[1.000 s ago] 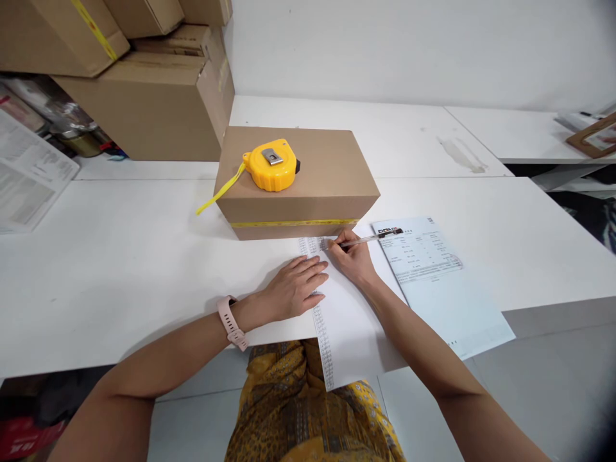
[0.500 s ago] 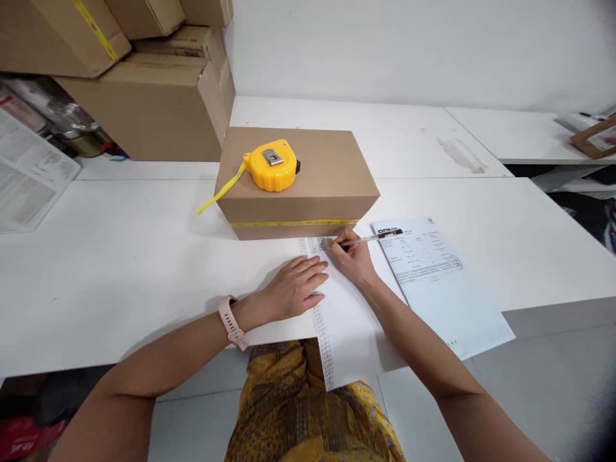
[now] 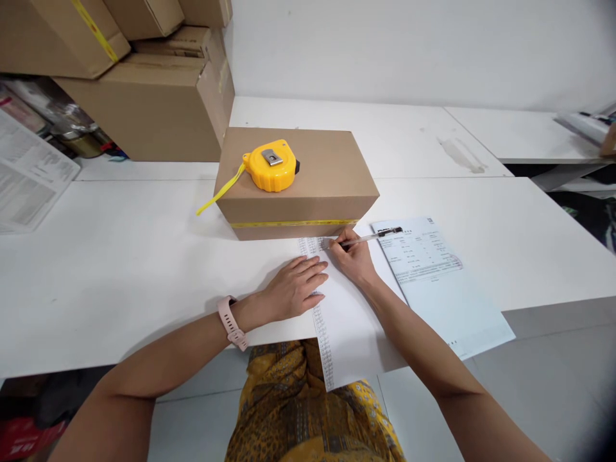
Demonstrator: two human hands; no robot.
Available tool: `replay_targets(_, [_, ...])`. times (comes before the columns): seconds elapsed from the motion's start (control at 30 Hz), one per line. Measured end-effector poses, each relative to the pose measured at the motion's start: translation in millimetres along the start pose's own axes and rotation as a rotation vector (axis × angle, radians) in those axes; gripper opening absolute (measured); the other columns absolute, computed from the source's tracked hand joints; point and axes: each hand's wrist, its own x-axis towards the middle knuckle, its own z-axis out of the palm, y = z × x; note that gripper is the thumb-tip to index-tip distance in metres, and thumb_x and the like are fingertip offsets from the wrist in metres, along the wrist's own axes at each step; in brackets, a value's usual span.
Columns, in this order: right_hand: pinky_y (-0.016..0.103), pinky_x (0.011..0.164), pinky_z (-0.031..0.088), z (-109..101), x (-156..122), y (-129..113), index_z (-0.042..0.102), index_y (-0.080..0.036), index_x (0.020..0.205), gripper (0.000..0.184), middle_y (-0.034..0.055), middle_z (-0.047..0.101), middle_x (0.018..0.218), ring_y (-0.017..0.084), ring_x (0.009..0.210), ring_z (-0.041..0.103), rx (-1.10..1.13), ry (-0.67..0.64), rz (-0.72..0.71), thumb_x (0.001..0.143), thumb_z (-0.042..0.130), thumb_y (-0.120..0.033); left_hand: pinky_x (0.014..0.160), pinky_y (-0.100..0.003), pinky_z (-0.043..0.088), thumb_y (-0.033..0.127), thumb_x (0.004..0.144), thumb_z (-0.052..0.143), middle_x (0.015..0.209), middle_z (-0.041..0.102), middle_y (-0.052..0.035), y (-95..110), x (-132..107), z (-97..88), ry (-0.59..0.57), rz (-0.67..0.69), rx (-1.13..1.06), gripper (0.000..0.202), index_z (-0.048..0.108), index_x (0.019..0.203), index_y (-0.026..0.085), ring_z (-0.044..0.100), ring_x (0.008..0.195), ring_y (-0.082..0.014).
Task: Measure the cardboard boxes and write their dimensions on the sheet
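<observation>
In my right hand (image 3: 353,260) is a pen (image 3: 368,238), its tip down at columns of small handwriting near the top of a white sheet of paper (image 3: 351,327). My left hand (image 3: 296,289) lies flat on the sheet's left edge, fingers stretched out, with a pink band on the wrist. The sheet's lower end hangs past the table edge. Just beyond both hands stands a closed cardboard box (image 3: 327,163) with yellow tape along its front. On top of it rests a yellow tape measure (image 3: 273,168), its yellow strap hanging over the box's left side.
A printed pale-blue form (image 3: 433,282) lies right of my right hand, overhanging the table's (image 3: 524,244) front edge. Several cardboard boxes (image 3: 163,106) are stacked at the back left. A clear plastic container (image 3: 31,173) stands at the far left.
Both hands, the sheet and the box stay practically where they were. At the far right edge, a brown box has shifted mostly out of view.
</observation>
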Motion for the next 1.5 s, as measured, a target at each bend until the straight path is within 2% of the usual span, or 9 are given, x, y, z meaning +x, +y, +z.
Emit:
replay_targets(0.27, [0.028, 0.055, 0.031, -1, -4, 1, 0.043, -0.024, 0.063, 0.023, -0.0069, 0.04, 0.057, 0.011, 0.056, 0.038, -0.006, 0.049, -0.007, 0.078, 0.061, -0.026, 0.116, -0.049, 0.04, 0.034, 0.098, 0.055, 0.141, 0.062, -0.0165, 0, 0, 0.3, 0.02, 0.002, -0.025, 0.036, 0.063, 0.125, 0.012, 0.052, 0.138, -0.0314])
replay_targets(0.53, [0.031, 0.069, 0.042, -34, 3, 17, 0.055, -0.023, 0.091, 0.017, -0.0009, 0.062, 0.078, 0.016, 0.07, 0.055, -0.391, 0.525, -0.11, 0.098, 0.049, -0.038, 0.112, -0.049, 0.046, 0.033, 0.098, 0.054, 0.137, 0.065, -0.0158, 2, 2, 7.6, 0.08, 0.001, -0.002, 0.03, 0.065, 0.118, 0.014, 0.056, 0.134, -0.0307])
replay_targets(0.83, [0.042, 0.101, 0.035, -55, 7, 35, 0.066, -0.023, 0.128, 0.051, 0.0093, 0.07, 0.126, 0.027, 0.129, 0.05, -0.954, 0.207, -0.031, 0.091, 0.035, -0.005, 0.113, -0.048, 0.046, 0.029, 0.096, 0.055, 0.136, 0.066, -0.0153, 6, 3, 3.9, 0.084, 0.0, 0.016, 0.027, 0.065, 0.116, 0.014, 0.057, 0.133, -0.0312])
replay_targets(0.97, [0.04, 0.099, 0.036, -53, 8, 35, 0.053, -0.022, 0.146, 0.067, 0.0109, 0.068, 0.133, 0.026, 0.122, 0.055, -0.963, 0.162, 0.016, 0.085, 0.035, 0.0, 0.111, -0.047, 0.048, 0.026, 0.095, 0.056, 0.134, 0.067, -0.0155, 7, 3, 5.9, 0.113, 0.013, 0.033, 0.026, 0.065, 0.115, 0.014, 0.059, 0.132, -0.0304])
replay_targets(1.07, [0.04, 0.094, 0.038, -50, 10, 30, 0.047, -0.017, 0.15, 0.068, 0.0155, 0.07, 0.123, 0.029, 0.112, 0.058, -0.924, 0.228, 0.06, 0.085, 0.035, -0.001, 0.104, -0.043, 0.053, 0.022, 0.094, 0.055, 0.124, 0.072, -0.0139, 7, 1, 3.9, 0.249, -0.011, 0.048, 0.019, 0.066, 0.108, 0.017, 0.065, 0.122, -0.0262])
replay_targets(1.17, [0.042, 0.091, 0.039, -50, 9, 25, 0.045, -0.012, 0.149, 0.064, 0.0187, 0.069, 0.12, 0.031, 0.11, 0.057, -0.852, 0.274, 0.08, 0.087, 0.035, -0.004, 0.097, -0.045, 0.054, 0.023, 0.091, 0.057, 0.109, 0.075, -0.0114, 11, 2, -15.1, 0.555, -0.169, 0.144, 0.01, 0.064, 0.098, 0.02, 0.069, 0.111, -0.0261])
replay_targets(1.3, [0.043, 0.091, 0.038, -50, 6, 20, 0.049, -0.011, 0.144, 0.057, 0.0193, 0.069, 0.12, 0.033, 0.111, 0.056, -0.772, 0.278, 0.102, 0.089, 0.034, -0.008, 0.106, -0.051, 0.045, 0.025, 0.089, 0.059, 0.119, 0.068, -0.0129, 17, 19, -71.7, 0.914, -0.416, 0.255, 0.018, 0.059, 0.107, 0.021, 0.062, 0.12, -0.0285])
replay_targets(1.37, [0.043, 0.091, 0.037, -51, 5, 18, 0.052, -0.01, 0.141, 0.052, 0.0202, 0.068, 0.121, 0.033, 0.112, 0.055, -0.75, 0.274, 0.107, 0.092, 0.034, -0.01, 0.111, -0.049, 0.041, 0.024, 0.087, 0.063, 0.13, 0.062, -0.0145, 15, 34, -102.7, 0.938, -0.493, 0.219, 0.032, 0.055, 0.117, 0.02, 0.054, 0.129, -0.0283])
replay_targets(1.5, [0.042, 0.091, 0.037, -53, 3, 14, 0.055, -0.009, 0.138, 0.047, 0.021, 0.068, 0.121, 0.033, 0.112, 0.055, -0.733, 0.269, 0.11, 0.095, 0.035, -0.013, 0.117, -0.047, 0.032, 0.029, 0.072, 0.08, 0.145, 0.049, -0.0189, -4, 61, -144.3, 0.769, -0.707, 0.01, 0.07, 0.047, 0.132, 0.018, 0.042, 0.14, -0.0334])
